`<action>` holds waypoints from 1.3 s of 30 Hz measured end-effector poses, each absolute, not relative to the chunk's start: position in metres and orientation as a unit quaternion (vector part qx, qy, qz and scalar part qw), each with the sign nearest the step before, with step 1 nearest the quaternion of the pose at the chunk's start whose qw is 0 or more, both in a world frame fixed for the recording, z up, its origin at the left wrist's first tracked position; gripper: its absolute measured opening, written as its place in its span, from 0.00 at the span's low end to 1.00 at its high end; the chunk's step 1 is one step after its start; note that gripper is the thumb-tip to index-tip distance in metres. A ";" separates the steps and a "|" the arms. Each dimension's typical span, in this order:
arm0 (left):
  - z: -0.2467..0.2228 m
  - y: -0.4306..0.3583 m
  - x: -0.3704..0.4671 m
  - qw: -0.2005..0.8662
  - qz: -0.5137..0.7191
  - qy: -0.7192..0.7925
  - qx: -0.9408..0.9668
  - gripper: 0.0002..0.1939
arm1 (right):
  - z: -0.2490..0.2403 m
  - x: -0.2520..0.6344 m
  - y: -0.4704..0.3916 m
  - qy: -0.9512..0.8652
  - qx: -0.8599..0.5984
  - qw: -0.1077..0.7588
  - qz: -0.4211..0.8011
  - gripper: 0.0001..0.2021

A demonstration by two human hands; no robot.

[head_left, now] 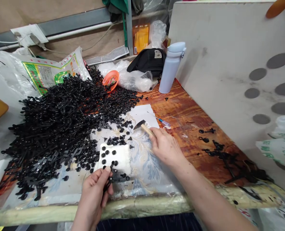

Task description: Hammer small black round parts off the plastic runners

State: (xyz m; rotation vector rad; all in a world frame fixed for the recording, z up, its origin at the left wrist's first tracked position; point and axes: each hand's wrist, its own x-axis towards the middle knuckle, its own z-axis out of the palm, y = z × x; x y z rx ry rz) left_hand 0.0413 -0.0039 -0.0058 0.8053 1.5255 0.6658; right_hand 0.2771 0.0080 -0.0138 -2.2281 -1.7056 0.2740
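Note:
My left hand [96,184] is closed around several small black plastic parts [118,177], close to the table's front edge. Just beyond it lies a white foam block [124,157] with several round black caps [114,152] sitting on its top. In my right hand [166,146] is a small hammer [146,129] with a pale wooden handle. Its dark head points left, above the patterned plastic sheet [149,166]. A screwdriver [163,121] with a clear handle rests beyond the right hand. What exactly the left fingers pinch is partly hidden.
A big heap of black plastic parts [60,118] covers the left of the table. At the back stand an orange bowl [111,78], a black cap [147,62] and a light blue bottle [170,69]. More black parts [231,160] lie right, beside a grey panel [219,64].

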 end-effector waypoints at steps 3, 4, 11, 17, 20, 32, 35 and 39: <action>-0.008 -0.004 0.042 0.595 0.280 0.663 0.358 0.20 | 0.003 0.271 -0.005 -0.651 -0.683 0.304 0.132 0.17; -0.008 -0.004 0.043 0.593 0.278 0.665 0.359 0.20 | 0.009 0.267 -0.009 -0.675 -0.630 0.349 0.161 0.17; -0.008 -0.007 0.045 0.579 0.299 0.662 0.372 0.19 | 0.017 0.241 -0.030 -0.748 -0.533 0.273 0.287 0.16; -0.013 -0.004 0.038 0.578 0.265 0.652 0.413 0.20 | 0.016 0.241 -0.032 -0.761 -0.516 0.306 0.247 0.18; -0.015 -0.002 0.036 0.559 0.254 0.665 0.426 0.18 | 0.012 0.237 -0.031 -0.799 -0.520 0.184 0.239 0.19; -0.018 0.001 0.035 0.551 0.253 0.666 0.434 0.18 | 0.013 0.232 -0.029 -0.804 -0.532 0.146 0.223 0.19; -0.018 0.001 0.035 0.547 0.257 0.667 0.436 0.18 | 0.013 0.231 -0.030 -0.783 -0.541 0.196 0.237 0.19; -0.018 0.002 0.035 0.544 0.264 0.663 0.442 0.17 | 0.012 0.231 -0.031 -0.782 -0.550 0.139 0.259 0.19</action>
